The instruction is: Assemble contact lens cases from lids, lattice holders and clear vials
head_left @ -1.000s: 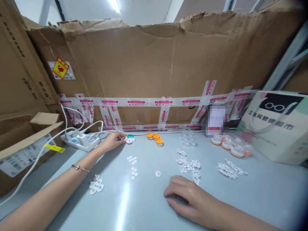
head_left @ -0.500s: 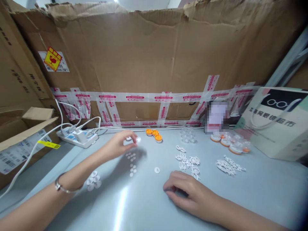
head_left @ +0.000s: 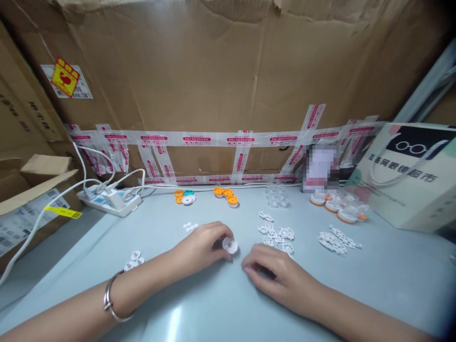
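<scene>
Okay, left hand has its grip nearly closed, thumb and fingers around the edge of a white disc, just above or on the counter (can't tell which). Disc's flat face points up toward the camera; outline's round, so no clear long axis. Right hand sits just beside it, half-curled, thumb and index tips close together; can't tell if they pinch anything. White openwork pieces lie beyond.

Bag reads “眼镜超市”; carton bears broken-glass sign.
</scene>
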